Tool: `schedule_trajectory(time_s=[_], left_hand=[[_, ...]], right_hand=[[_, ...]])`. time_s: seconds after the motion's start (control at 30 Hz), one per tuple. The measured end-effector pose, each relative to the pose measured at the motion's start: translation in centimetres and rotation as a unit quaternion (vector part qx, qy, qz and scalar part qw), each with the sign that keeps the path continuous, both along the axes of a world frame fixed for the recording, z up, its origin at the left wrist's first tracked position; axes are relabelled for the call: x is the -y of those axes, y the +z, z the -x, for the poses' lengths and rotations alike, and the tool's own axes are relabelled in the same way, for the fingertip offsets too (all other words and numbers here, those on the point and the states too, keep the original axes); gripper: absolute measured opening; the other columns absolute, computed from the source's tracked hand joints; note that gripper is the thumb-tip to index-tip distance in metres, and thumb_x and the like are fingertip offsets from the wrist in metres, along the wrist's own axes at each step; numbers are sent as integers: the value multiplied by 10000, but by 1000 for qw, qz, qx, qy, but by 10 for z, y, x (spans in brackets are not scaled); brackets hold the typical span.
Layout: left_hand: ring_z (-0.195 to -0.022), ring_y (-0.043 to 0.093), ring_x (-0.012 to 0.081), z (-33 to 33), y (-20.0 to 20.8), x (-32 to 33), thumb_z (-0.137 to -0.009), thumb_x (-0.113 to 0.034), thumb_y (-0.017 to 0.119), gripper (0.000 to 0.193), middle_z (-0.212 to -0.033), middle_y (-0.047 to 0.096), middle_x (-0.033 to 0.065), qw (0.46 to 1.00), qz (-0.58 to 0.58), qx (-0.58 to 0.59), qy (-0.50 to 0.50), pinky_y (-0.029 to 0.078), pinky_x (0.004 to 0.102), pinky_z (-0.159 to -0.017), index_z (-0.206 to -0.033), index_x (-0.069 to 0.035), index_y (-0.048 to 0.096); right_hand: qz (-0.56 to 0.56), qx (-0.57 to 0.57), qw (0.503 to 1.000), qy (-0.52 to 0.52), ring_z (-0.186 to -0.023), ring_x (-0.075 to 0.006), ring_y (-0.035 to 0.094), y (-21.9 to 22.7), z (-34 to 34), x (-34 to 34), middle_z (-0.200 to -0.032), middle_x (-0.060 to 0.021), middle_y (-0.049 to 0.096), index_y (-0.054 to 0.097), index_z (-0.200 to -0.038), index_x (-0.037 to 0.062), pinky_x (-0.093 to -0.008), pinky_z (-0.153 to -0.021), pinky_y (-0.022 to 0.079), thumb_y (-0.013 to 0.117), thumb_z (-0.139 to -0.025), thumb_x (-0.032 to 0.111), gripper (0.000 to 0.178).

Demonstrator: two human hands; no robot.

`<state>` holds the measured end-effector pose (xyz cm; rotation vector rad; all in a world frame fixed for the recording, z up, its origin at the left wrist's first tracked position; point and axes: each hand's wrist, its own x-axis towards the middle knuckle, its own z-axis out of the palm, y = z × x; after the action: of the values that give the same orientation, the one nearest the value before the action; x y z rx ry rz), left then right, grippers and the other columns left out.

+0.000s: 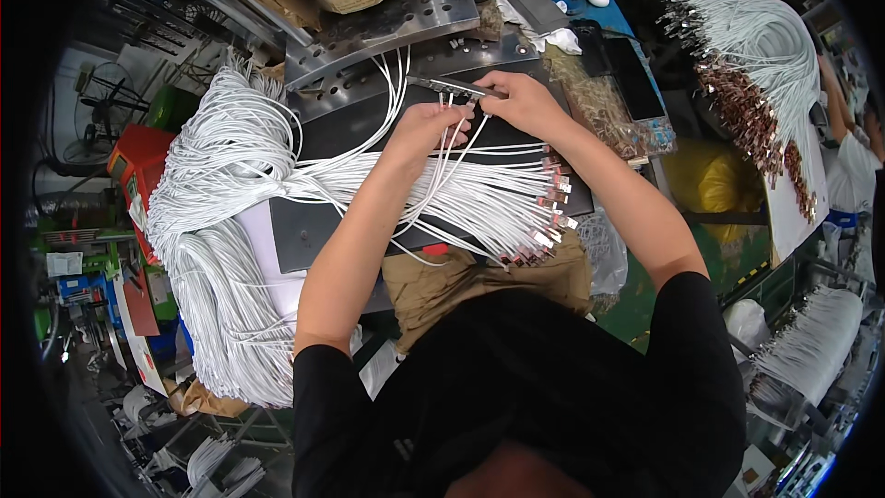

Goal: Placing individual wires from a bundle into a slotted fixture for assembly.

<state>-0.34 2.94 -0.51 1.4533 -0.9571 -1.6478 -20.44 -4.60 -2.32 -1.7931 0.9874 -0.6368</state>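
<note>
My left hand (429,134) is closed around a few white cables (446,161), its fingertips at their connector ends. Just above those fingers lies a narrow metal strip (452,85) with small parts along it. The fingers of my right hand (524,103) pinch the strip's dark right end, close to my left fingertips. Beneath both forearms a thick bundle of white cables (461,198) fans out across a black board (300,235), with metal connectors (553,189) on its right ends. What lies between my fingertips is partly hidden.
A perforated metal press plate (387,32) with upright posts stands just beyond my hands. Coiled white cables (221,148) heap up at the left, by a red machine (138,166). A dark phone-like slab (634,78) lies right; more cables (756,46) hang farther right.
</note>
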Motion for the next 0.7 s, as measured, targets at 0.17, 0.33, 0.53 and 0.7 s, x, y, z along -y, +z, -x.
schedule_trajectory(time_s=[0.17,0.33,0.53,0.7], left_hand=[[-742,640,106,-8,3,-4,-916,-248,694,242,-874,691,29,1000,10,-25,13,496,221,-710,-1010,-28,725],[-684,590,81,-13,2,-2,-927,-238,679,239,-845,666,10,1000,5,13,-18,462,209,-648,-1000,-15,726],[-604,501,53,-12,6,7,-932,-234,670,228,-738,593,-40,999,-45,11,-26,386,203,-574,-986,-19,725],[-585,485,56,-8,12,4,-939,-253,659,237,-714,569,-53,998,-43,-4,-39,379,209,-553,-970,-27,725]], right_hand=[[-84,27,996,7,-848,-104,642,13,7,1,-941,-74,721,673,-1102,-31,-260,-774,492,760,-853,221,365],[-110,63,992,3,-846,-105,640,13,14,3,-958,-66,719,674,-1104,-25,-254,-770,492,801,-837,257,409],[-123,63,989,56,-836,-90,634,9,14,2,-947,-56,714,669,-1108,-14,-237,-760,484,778,-855,194,345],[-130,90,986,56,-840,-86,633,11,15,1,-950,-54,713,669,-1111,-9,-236,-763,484,774,-856,176,332]])
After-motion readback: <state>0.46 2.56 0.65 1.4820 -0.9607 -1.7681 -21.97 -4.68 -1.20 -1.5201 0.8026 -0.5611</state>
